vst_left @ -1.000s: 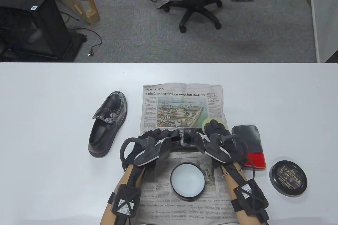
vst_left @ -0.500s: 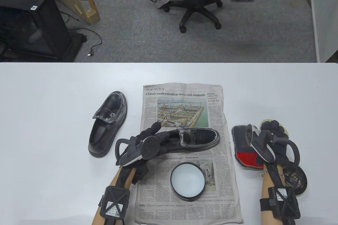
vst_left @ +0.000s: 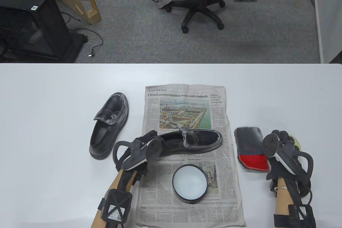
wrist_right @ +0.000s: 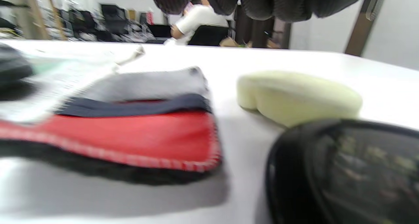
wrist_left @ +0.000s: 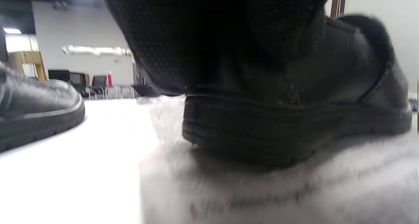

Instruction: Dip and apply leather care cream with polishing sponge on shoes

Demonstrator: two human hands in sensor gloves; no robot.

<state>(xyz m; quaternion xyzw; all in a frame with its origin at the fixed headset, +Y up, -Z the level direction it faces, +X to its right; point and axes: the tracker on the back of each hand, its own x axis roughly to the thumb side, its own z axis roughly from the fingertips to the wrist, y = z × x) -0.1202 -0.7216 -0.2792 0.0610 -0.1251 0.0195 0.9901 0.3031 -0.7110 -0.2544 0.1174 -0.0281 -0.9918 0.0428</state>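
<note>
A black loafer point(vst_left: 197, 139) lies on the newspaper point(vst_left: 187, 105), toe to the right. My left hand point(vst_left: 151, 135) grips its heel; in the left wrist view the glove covers the heel point(wrist_left: 288, 126). The pale yellow polishing sponge point(wrist_right: 298, 96) lies on the table at the right; only its edge point(vst_left: 298, 142) shows in the table view. My right hand point(vst_left: 283, 137) hovers just above and in front of the sponge, holding nothing. The open cream tin point(vst_left: 189, 183) sits on the newspaper near me. A second loafer point(vst_left: 109, 126) stands off the paper to the left.
A black and red polishing cloth point(vst_left: 251, 147) lies between the newspaper and my right hand. The tin's black lid point(wrist_right: 343, 171) lies under my right wrist. The table's front edge is close to both forearms.
My right hand left the shoe's toe, carried the sponge right past the cloth, and let it go on the table. My left hand stayed at the shoe's heel.
</note>
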